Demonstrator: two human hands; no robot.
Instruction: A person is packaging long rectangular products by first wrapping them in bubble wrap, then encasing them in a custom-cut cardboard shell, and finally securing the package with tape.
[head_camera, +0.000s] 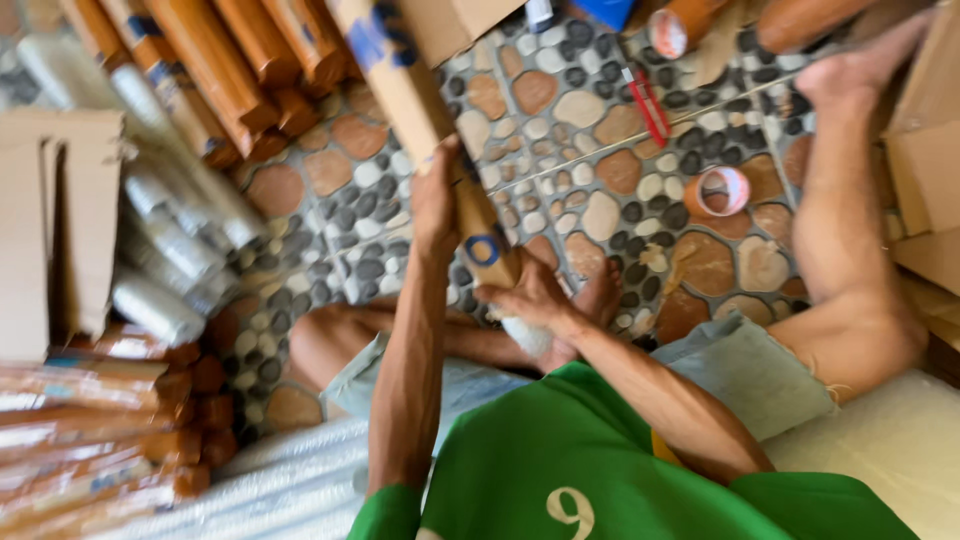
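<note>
I sit on a pebble-patterned floor and hold a long brown cardboard tube (415, 95) with blue markings, slanting up and away from me. My left hand (436, 195) grips the tube about midway along its length. My right hand (527, 297) is closed around its near, lower end, where a white wrapped bit (525, 335) shows beneath the fingers. My legs are folded, one knee to the right.
Stacks of brown tubes (235, 70) lie at the top left, and clear-wrapped rolls (170, 240) beside flat cardboard (50, 220) on the left. A tape roll (722, 190) and a red tool (650, 100) lie on the floor. Cardboard boxes (925, 170) stand right.
</note>
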